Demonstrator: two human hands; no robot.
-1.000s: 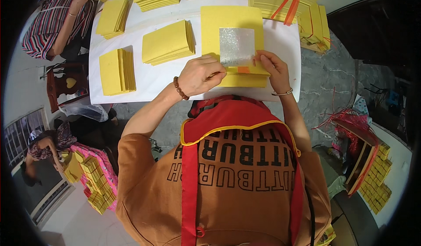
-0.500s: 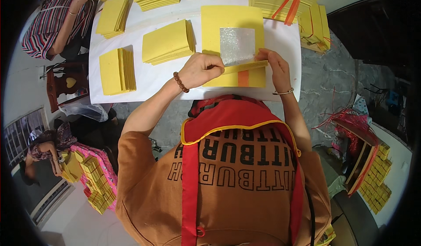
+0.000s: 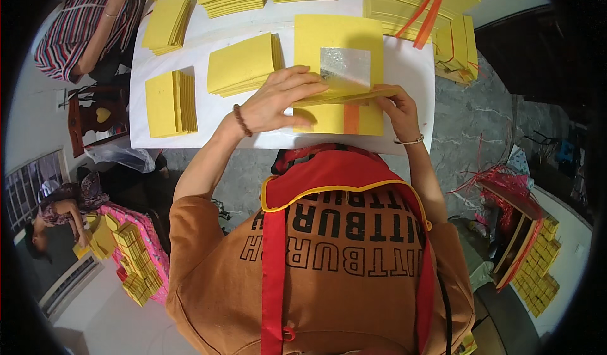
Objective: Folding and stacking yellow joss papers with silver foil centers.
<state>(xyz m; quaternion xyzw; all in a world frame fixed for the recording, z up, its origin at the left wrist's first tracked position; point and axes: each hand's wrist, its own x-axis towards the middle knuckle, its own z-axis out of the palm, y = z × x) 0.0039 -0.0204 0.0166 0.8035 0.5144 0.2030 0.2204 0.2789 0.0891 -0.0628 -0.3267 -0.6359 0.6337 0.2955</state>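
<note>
In front of me on the white table lies a yellow paper sheet (image 3: 338, 29) with a silver foil square (image 3: 344, 67) and an orange strip (image 3: 351, 120). Across it runs a narrow fold of yellow paper (image 3: 344, 97), its edge raised. My right hand (image 3: 398, 106) pinches the right end of this fold between thumb and fingers. At the left end my left hand (image 3: 278, 99) has its fingers stretched over the paper and its thumb apart below. A folded yellow paper stack (image 3: 240, 61) lies just beyond the left hand.
More folded yellow stacks (image 3: 167, 105) sit at the left and far side. Large yellow bundles with orange ties (image 3: 430, 13) stand at the far right. One person in a striped top (image 3: 88, 29) works at the far left; another (image 3: 60, 213) handles yellow paper beside a pink cloth (image 3: 148, 235).
My left hand has opened from a closed grip on the fold, its fingers now spread. My right hand stays at the right end, its fingers slightly lower. The whole view has shifted a little.
</note>
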